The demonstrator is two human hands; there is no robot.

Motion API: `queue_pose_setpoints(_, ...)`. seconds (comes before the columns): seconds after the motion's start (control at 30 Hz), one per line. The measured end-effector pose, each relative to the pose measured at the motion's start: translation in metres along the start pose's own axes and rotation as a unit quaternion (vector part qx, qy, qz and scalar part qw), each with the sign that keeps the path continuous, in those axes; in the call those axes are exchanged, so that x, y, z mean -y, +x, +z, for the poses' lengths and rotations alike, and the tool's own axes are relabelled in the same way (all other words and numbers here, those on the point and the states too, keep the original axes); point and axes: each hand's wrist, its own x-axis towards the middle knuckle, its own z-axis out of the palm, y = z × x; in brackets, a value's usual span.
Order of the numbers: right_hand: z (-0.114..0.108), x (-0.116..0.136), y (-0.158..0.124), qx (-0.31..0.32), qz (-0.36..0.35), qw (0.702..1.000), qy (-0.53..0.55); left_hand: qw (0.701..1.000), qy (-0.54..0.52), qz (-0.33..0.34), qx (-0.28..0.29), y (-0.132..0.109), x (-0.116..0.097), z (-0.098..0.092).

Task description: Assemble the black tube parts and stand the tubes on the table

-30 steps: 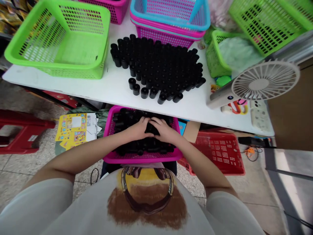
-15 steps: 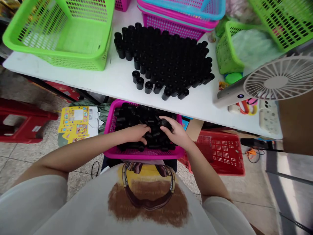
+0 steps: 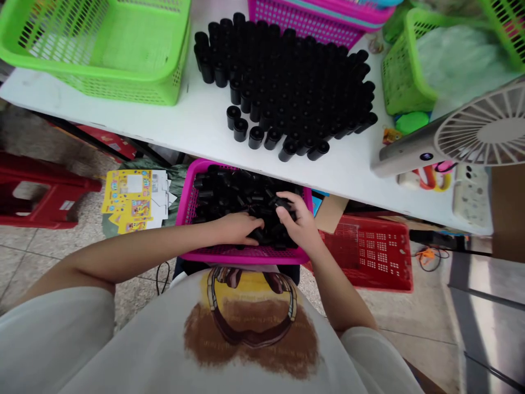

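Observation:
A pink basket (image 3: pixel 189 213) full of loose black plastic cylinders (image 3: pixel 229 189) rests at my lap, partly under the table edge. My left hand (image 3: pixel 240 229) reaches into its middle, thumb and fingers closed around a black cylinder (image 3: pixel 257 235). At the basket's right side, my right hand (image 3: pixel 300 223) has its fingers and thumb curled round another black cylinder (image 3: pixel 283 204), partly hidden by the hand. On the white table (image 3: pixel 197 128), many similar cylinders stand upright in a dense block (image 3: pixel 283 87); a few at its front right lean.
A green basket (image 3: pixel 123 87) stands at the table's left, a pink basket (image 3: pixel 307 24) behind the block. To the right are a green basket (image 3: pixel 404 90) with a pale bag and a handheld fan (image 3: pixel 426 142). A red crate (image 3: pixel 383 251) and red stool (image 3: pixel 36 191) flank me.
The camera view has shifted, so the table things sit higher and farther right. My left hand has closed on a cylinder in the basket; my right hand still holds one.

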Motion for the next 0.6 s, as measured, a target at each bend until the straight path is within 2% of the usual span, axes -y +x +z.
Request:
queue_pose_setpoints(0.1, 0.0, 0.004, -0.004, -0.021, -0.012, 0.999, 0.029, 1.0, -0.026, 0.005, -0.008, -0.002, 0.004, -0.005)
queue_pose_setpoints(0.17, -0.004, 0.009, -0.009, -0.033, -0.026, 0.999, 0.012, 0.994, -0.089, 0.008, -0.056, -0.011, 0.007, -0.013)
queue_pose_setpoints(0.2, -0.006, 0.012, -0.012, -0.033, -0.034, 0.999, -0.001, 0.985, -0.146, 0.016, -0.089, -0.017, 0.007, -0.018)
queue_pose_setpoints(0.27, -0.012, 0.021, -0.018, -0.022, -0.048, 0.998, -0.026, 0.948, -0.28, 0.041, -0.147, -0.03, 0.006, -0.025)
queue_pose_setpoints(0.33, -0.015, 0.03, -0.023, -0.004, -0.068, 0.997, -0.046, 0.915, -0.361, 0.058, -0.174, -0.043, 0.002, -0.03)
queue_pose_setpoints(0.4, -0.018, 0.037, -0.024, 0.013, -0.097, 0.993, -0.06, 0.914, -0.345, 0.052, -0.206, -0.051, -0.001, -0.032)
queue_pose_setpoints(0.47, -0.018, 0.041, -0.023, 0.021, -0.124, 0.99, -0.068, 0.933, -0.266, 0.041, -0.239, -0.055, -0.002, -0.031)
queue_pose_setpoints(0.6, -0.018, 0.04, -0.02, 0.024, -0.121, 0.989, -0.085, 0.971, -0.067, 0.033, -0.227, -0.053, 0.004, -0.022)
